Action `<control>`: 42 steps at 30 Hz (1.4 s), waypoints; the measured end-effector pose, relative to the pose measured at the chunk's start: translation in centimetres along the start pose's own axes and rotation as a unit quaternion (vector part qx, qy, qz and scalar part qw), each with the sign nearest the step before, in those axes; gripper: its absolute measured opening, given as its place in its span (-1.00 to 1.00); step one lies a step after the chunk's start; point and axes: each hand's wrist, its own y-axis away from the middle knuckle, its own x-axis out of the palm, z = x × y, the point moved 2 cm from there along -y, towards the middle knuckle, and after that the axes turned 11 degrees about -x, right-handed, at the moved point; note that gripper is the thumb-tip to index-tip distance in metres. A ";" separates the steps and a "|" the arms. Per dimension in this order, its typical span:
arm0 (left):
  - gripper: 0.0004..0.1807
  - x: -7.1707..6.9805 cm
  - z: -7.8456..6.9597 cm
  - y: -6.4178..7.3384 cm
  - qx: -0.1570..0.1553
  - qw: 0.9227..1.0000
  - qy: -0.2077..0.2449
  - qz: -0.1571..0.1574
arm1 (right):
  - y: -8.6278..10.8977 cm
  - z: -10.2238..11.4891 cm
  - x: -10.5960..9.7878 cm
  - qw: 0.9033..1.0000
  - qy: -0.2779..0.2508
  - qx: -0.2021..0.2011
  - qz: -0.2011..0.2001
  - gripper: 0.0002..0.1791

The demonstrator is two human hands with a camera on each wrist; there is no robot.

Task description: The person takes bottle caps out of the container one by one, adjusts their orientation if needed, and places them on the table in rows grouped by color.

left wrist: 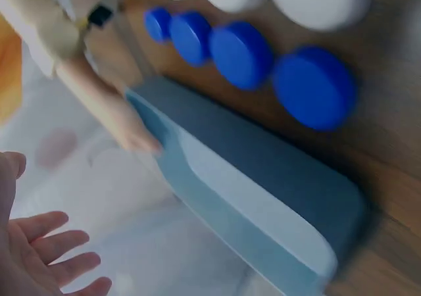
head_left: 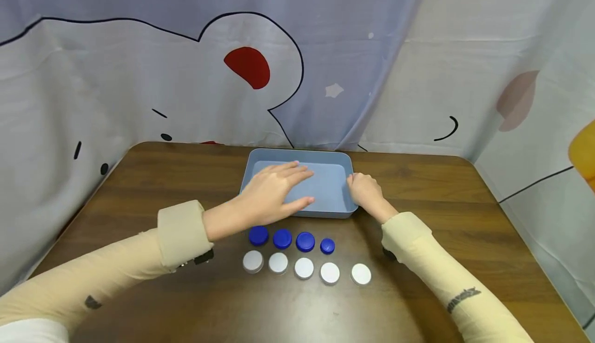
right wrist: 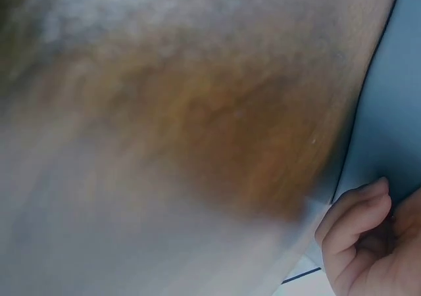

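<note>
A shallow blue-grey tray [head_left: 327,185] lies at the far middle of the table, its wall [left wrist: 250,138] also showing in the left wrist view. My right hand [head_left: 365,193] grips the tray's right rim with curled fingers, seen close in the right wrist view. Over the left part of the tray hovers my left hand [head_left: 274,188], its fingers spread and holding nothing. On the near side of the tray lies a row of several blue round caps [head_left: 305,242], the rightmost one smaller. Closer to me runs a row of several white round caps [head_left: 304,268].
The brown wooden table [head_left: 437,193] has rounded far corners. Right behind its far edge hangs a printed curtain [head_left: 186,90], which also runs along the right side.
</note>
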 end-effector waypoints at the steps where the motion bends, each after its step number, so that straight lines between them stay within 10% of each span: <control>1: -0.37 -0.3 0.8 0.1 -0.017 1.000 0.000 0.002 | 0.0 -0.1 0.0 1.000 0.000 0.001 0.000 -0.52; 17: -0.30 0.2 11.7 2.4 -0.187 0.982 -0.024 -0.010 | 0.1 -2.5 -0.6 0.999 -0.048 0.017 0.000 -0.17; 29: -0.20 1.9 14.1 3.5 -0.226 0.974 -0.033 0.003 | 2.9 -5.3 -3.2 0.991 0.013 -0.049 -0.122 -0.28; 42: -0.18 2.8 13.7 3.9 -0.222 0.974 -0.026 0.021 | 6.8 -6.3 -3.4 0.984 0.107 -0.109 -0.089 -0.20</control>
